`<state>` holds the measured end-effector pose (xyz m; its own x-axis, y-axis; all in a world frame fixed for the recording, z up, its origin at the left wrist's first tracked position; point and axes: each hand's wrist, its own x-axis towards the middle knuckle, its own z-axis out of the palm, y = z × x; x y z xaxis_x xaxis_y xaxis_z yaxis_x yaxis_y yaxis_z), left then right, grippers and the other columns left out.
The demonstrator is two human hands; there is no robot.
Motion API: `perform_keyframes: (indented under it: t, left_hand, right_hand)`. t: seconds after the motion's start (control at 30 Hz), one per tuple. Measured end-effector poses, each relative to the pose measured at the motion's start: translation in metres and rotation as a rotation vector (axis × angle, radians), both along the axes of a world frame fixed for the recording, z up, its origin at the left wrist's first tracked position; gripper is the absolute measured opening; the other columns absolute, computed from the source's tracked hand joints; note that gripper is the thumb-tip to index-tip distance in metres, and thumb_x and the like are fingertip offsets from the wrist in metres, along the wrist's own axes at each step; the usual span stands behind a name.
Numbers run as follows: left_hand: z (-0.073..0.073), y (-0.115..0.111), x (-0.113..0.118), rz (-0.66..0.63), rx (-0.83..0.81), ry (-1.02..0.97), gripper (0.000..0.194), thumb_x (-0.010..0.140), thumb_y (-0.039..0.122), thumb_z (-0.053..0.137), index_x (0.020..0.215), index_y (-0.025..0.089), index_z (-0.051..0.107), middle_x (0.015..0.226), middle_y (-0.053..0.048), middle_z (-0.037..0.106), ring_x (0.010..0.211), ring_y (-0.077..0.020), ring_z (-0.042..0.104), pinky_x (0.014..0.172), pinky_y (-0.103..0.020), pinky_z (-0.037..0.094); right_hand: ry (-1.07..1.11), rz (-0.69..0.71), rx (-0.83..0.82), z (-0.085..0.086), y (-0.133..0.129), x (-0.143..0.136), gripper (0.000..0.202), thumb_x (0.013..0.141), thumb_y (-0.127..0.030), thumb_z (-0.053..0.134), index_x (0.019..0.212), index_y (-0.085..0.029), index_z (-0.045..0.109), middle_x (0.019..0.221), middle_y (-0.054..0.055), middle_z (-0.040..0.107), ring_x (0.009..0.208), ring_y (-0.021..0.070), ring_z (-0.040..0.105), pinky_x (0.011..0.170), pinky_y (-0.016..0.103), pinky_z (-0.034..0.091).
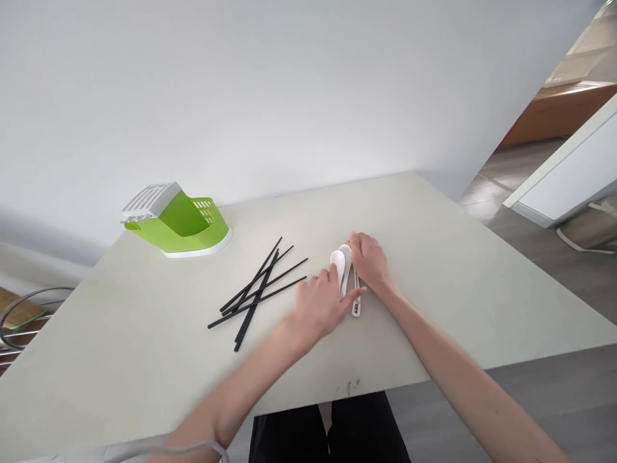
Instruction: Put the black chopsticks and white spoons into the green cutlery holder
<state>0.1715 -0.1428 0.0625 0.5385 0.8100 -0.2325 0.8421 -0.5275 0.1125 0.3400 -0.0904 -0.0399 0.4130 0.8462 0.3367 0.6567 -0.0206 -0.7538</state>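
Observation:
Several white spoons [338, 260] lie side by side on the pale table [308, 363], their bowls toward the wall. My left hand [322, 301] rests on them from the left, index finger on a spoon bowl and thumb stretched across the handles, fingers apart. At their right side my right hand [368, 258] is curled over the spoons' far end, with its fingers bent together; what lies under them is partly hidden. One printed handle end [356, 307] sticks out below my left thumb.
Several black chopsticks [263, 283] lie crossed left of my left hand. A green and white slotted holder [186, 222] stands at the back left by the wall. The table's front edge is near my legs [328, 431].

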Motion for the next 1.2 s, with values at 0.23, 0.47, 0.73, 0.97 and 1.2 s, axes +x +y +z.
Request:
perform_keyframes:
  t: [0.23,0.47,0.73,0.97,1.2]
  left_hand:
    - [0.061,0.083,-0.11,0.112,0.656,-0.332,0.047,0.106,0.053,0.045,0.134,0.018,0.06,0.139,-0.015,0.062,0.136,-0.0321,0.051,0.118,-0.05,0.037]
    - [0.119,0.141,-0.217,0.329,0.846,-0.167,0.058,0.112,0.043,0.03,0.159,0.01,0.022,0.171,-0.011,0.029,0.159,-0.0287,0.016,0.128,-0.053,0.018]
    - [0.095,0.16,-0.238,0.476,0.727,-0.105,0.049,0.112,0.034,0.027,0.148,0.004,0.039,0.162,-0.015,0.047,0.151,-0.025,0.037,0.127,-0.045,0.022]
    - [0.097,0.179,-0.197,0.331,0.701,-0.184,0.055,0.11,0.046,0.024,0.132,0.013,0.063,0.136,-0.014,0.069,0.132,-0.0334,0.055,0.114,-0.049,0.039]
    - [0.08,0.195,-0.12,0.096,0.72,-0.304,0.057,0.107,0.053,0.032,0.134,0.02,0.071,0.141,-0.013,0.067,0.133,-0.0377,0.05,0.114,-0.055,0.037]
  right_hand:
    - [0.257,-0.076,0.112,-0.001,0.002,0.007,0.036,0.105,-0.046,0.036,0.095,-0.024,0.062,0.111,0.011,0.071,0.111,0.0251,0.063,0.099,0.039,0.046]
    - [0.307,-0.103,0.09,-0.001,-0.002,0.005,0.026,0.099,-0.043,0.045,0.097,-0.023,0.061,0.113,0.012,0.069,0.111,0.0265,0.062,0.099,0.041,0.045]
    - [0.366,-0.121,0.062,0.004,-0.003,0.003,0.03,0.098,-0.05,0.047,0.105,-0.022,0.059,0.115,0.012,0.068,0.108,0.0264,0.063,0.095,0.039,0.047]
    - [0.37,-0.116,0.05,0.003,-0.002,0.005,0.033,0.097,-0.052,0.048,0.106,-0.022,0.06,0.116,0.012,0.069,0.107,0.0265,0.063,0.093,0.04,0.048]
    - [0.378,-0.098,0.063,-0.003,-0.002,0.006,0.033,0.098,-0.053,0.048,0.106,-0.023,0.061,0.112,0.01,0.071,0.104,0.0253,0.065,0.09,0.039,0.048]
